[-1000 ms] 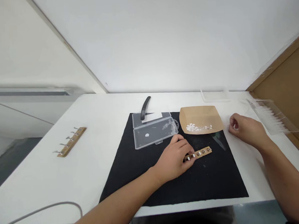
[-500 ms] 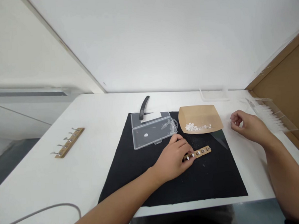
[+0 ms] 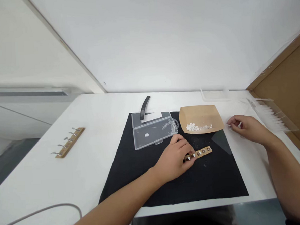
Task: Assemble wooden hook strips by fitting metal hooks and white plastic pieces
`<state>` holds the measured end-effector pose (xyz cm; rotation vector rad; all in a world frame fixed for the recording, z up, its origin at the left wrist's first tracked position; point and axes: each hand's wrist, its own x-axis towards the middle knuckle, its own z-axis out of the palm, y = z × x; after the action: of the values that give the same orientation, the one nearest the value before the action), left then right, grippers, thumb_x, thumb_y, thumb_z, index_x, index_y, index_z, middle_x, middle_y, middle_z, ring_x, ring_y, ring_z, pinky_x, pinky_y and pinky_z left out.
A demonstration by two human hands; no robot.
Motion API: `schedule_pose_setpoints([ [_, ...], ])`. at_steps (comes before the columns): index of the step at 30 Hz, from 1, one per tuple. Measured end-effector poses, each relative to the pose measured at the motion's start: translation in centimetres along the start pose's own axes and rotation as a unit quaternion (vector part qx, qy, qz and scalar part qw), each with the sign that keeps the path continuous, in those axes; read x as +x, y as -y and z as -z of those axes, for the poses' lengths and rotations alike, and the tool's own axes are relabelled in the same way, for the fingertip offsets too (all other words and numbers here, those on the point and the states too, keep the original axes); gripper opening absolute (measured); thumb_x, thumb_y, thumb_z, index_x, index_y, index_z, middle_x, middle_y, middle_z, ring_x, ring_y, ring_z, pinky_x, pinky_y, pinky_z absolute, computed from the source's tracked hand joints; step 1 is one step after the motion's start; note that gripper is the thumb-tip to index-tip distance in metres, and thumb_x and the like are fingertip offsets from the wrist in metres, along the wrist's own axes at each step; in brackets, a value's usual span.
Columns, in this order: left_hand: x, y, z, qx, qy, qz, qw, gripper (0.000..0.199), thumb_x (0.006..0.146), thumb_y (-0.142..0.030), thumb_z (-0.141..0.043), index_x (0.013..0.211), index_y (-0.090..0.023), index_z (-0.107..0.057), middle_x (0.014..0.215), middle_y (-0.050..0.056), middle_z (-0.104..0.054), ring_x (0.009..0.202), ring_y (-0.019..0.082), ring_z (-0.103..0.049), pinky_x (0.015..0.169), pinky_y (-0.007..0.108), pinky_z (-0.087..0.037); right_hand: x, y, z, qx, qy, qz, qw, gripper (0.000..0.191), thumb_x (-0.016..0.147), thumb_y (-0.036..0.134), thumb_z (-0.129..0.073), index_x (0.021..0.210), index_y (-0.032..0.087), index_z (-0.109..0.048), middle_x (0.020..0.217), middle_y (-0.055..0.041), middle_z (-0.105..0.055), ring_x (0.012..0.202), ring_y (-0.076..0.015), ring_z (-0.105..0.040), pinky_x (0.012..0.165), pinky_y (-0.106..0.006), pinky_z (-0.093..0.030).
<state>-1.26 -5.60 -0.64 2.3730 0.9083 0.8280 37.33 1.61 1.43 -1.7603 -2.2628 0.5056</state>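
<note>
My left hand (image 3: pixel 174 158) is closed on the left end of a narrow tan strip (image 3: pixel 206 151) that lies on a black mat (image 3: pixel 138 180). Round metal pieces and small white bits sit in a row along the strip; its far left end is hidden under my fingers. Beside the right edge of a brown paper tray (image 3: pixel 200 114), my right hand (image 3: pixel 247 127) is pinched shut. Something tiny and pale shows at its fingertips, too small to name. Small white pieces (image 3: pixel 191 127) lie in the tray, with clearer bits beside them.
An open clear plastic case (image 3: pixel 151 137) holds several clear pieces and a white dot. A dark curved tool (image 3: pixel 144 107) rests across its lid. Another tan strip with metal stems (image 3: pixel 69 143) lies at left. Clear containers (image 3: pixel 270 114) stand at right, and a cable (image 3: pixel 51 207) runs front left.
My right hand has shifted a little left and down towards the tray, and its fingertips have come together in a pinch. The left hand and the strip have stayed put.
</note>
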Motion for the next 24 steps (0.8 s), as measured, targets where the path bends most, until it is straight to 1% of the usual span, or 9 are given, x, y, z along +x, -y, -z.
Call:
schedule_pose_setpoints([
  [5, -0.1, 0.1, 0.0, 0.001, 0.001, 0.005, 1.000, 0.004, 0.095, -0.020, -0.071, 0.094, -0.019, -0.067, 0.089, 0.006, -0.070, 0.100, 0.026, -0.053, 0.095, 0.041, -0.049, 0.0, -0.2, 0.0, -0.010, 0.006, -0.004, 1.000, 0.021, 0.094, 0.040, -0.060, 0.105, 0.027, -0.074, 0.093, -0.0036, -0.076, 0.073, -0.0193, -0.066, 0.066, -0.033, -0.051],
  [8, -0.1, 0.1, 0.0, 0.002, 0.002, 0.006, 1.000, 0.004, 0.096, -0.022, -0.071, 0.094, -0.020, -0.067, 0.090, 0.006, -0.070, 0.101, 0.026, -0.054, 0.094, 0.041, -0.049, 0.0, -0.2, 0.1, -0.010, -0.003, -0.001, 1.000, 0.022, 0.094, 0.041, -0.061, 0.104, 0.027, -0.075, 0.093, -0.0041, -0.076, 0.074, -0.0200, -0.066, 0.066, -0.034, -0.050],
  [10, -0.1, 0.2, 0.0, 0.002, 0.002, 0.008, 1.000, 0.004, 0.096, -0.022, -0.071, 0.095, -0.020, -0.068, 0.090, 0.006, -0.070, 0.101, 0.026, -0.054, 0.094, 0.041, -0.049, -0.1, 0.0, 0.4, -0.003, -0.031, 0.003, 1.000, 0.023, 0.093, 0.043, -0.062, 0.105, 0.028, -0.075, 0.093, -0.0042, -0.076, 0.075, -0.0205, -0.067, 0.066, -0.034, -0.051],
  [12, -0.1, 0.1, 0.1, 0.001, 0.001, 0.006, 1.000, 0.005, 0.096, -0.023, -0.071, 0.095, -0.019, -0.068, 0.090, 0.006, -0.071, 0.101, 0.026, -0.054, 0.093, 0.041, -0.049, -0.3, 0.7, 0.7, 0.002, -0.079, 0.003, 0.997, 0.024, 0.092, 0.045, -0.064, 0.106, 0.028, -0.075, 0.091, -0.0037, -0.076, 0.074, -0.0203, -0.066, 0.065, -0.034, -0.051],
  [15, 0.1, -0.2, 0.3, -0.009, -0.018, -0.015, 1.000, 0.016, 0.094, -0.032, -0.076, 0.099, -0.019, -0.069, 0.093, 0.007, -0.071, 0.100, 0.026, -0.055, 0.093, 0.041, -0.050, -0.8, 2.9, 0.8, 0.003, -0.157, 0.020, 0.987, 0.023, 0.093, 0.046, -0.066, 0.105, 0.028, -0.073, 0.085, -0.0037, -0.073, 0.068, -0.0195, -0.062, 0.065, -0.036, -0.051],
  [17, 0.2, -0.4, 0.5, -0.020, -0.054, -0.036, 0.998, 0.024, 0.093, -0.035, -0.079, 0.106, -0.018, -0.069, 0.096, 0.008, -0.072, 0.101, 0.026, -0.057, 0.094, 0.042, -0.051, -1.3, 5.3, 0.5, 0.031, -0.194, 0.071, 0.978, 0.017, 0.095, 0.042, -0.066, 0.103, 0.027, -0.071, 0.085, -0.0040, -0.071, 0.069, -0.0192, -0.060, 0.067, -0.037, -0.052],
  [19, 0.4, -0.7, 0.5, -0.031, -0.098, -0.054, 0.993, 0.026, 0.093, -0.032, -0.078, 0.113, -0.019, -0.069, 0.100, 0.009, -0.073, 0.101, 0.026, -0.059, 0.095, 0.043, -0.051, -1.9, 7.9, -0.4, 0.086, -0.192, 0.132, 0.969, 0.008, 0.096, 0.035, -0.067, 0.100, 0.027, -0.068, 0.088, -0.0042, -0.071, 0.071, -0.0190, -0.061, 0.065, -0.036, -0.052],
  [21, 0.5, -0.9, 0.4, -0.043, -0.129, -0.064, 0.989, 0.028, 0.095, -0.027, -0.076, 0.120, -0.019, -0.068, 0.104, 0.009, -0.074, 0.102, 0.025, -0.062, 0.097, 0.044, -0.052, -2.5, 10.3, -1.6, 0.139, -0.169, 0.195, 0.956, 0.005, 0.097, 0.028, -0.068, 0.102, 0.028, -0.068, 0.092, -0.0040, -0.072, 0.072, -0.0185, -0.063, 0.064, -0.035, -0.052],
  [24, 0.7, -1.1, 0.3, -0.067, -0.144, -0.069, 0.985, 0.030, 0.095, -0.025, -0.077, 0.123, -0.021, -0.068, 0.107, 0.009, -0.075, 0.103, 0.024, -0.065, 0.098, 0.044, -0.053, -3.1, 12.9, -3.4, 0.188, -0.132, 0.250, 0.940, 0.014, 0.095, 0.018, -0.070, 0.105, 0.028, -0.067, 0.091, -0.0021, -0.072, 0.077, -0.0172, -0.066, 0.066, -0.033, -0.054],
])
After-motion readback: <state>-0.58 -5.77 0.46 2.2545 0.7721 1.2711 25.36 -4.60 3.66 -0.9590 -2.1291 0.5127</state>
